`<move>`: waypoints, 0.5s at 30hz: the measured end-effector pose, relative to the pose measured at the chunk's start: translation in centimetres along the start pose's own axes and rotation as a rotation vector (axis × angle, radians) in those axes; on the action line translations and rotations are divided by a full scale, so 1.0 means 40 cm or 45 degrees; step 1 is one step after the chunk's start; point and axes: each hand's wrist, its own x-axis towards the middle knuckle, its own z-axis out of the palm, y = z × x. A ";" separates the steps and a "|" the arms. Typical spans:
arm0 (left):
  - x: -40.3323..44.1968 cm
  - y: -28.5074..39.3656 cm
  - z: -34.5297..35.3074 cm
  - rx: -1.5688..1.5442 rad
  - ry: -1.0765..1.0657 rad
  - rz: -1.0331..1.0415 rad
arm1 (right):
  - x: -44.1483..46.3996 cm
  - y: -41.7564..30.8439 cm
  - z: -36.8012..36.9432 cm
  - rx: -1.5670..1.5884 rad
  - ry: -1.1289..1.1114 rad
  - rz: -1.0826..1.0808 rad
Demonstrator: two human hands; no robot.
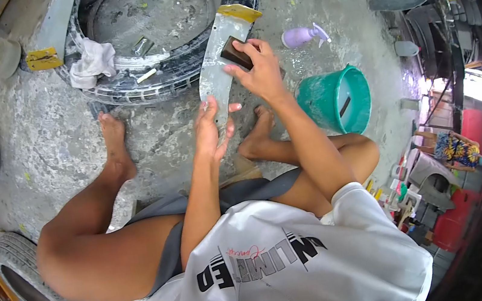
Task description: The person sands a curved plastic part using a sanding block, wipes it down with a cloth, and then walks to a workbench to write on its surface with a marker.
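My left hand [208, 131] grips the near end of a long grey curved panel [213, 72], thumb on its face and the other fingers partly under it. The panel's far end is yellow and rests by the rim of a large tyre [141, 89]. My right hand [262, 70] is closed round a dark brown sanding block [235, 54], which lies against the panel's face near its upper half. Whitish smears mark the panel's grey surface.
A white cloth [93, 63], a white stick [146, 76] and a second grey panel [57, 28] lie on or against the tyre. To the right are a purple spray bottle [301, 36] and a green bucket [320, 100] with a dark strip inside. Another tyre [23, 273] stands at lower left.
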 end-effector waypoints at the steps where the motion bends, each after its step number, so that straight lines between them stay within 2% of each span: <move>1: 0.006 -0.005 0.003 0.051 0.016 0.005 | 0.009 0.015 0.017 0.112 0.037 0.019; 5: 0.016 -0.013 0.009 0.153 0.060 -0.006 | 0.002 0.013 0.052 0.126 0.196 0.047; 9: 0.017 0.009 0.036 0.109 0.127 -0.003 | -0.085 -0.014 0.028 0.299 0.023 -0.088; 12: 0.018 -0.029 0.012 0.113 0.093 0.024 | 0.075 0.047 0.075 -0.022 0.210 -0.107; 15: 0.010 -0.006 0.024 0.151 0.116 0.041 | 0.059 0.042 0.076 0.006 0.234 -0.050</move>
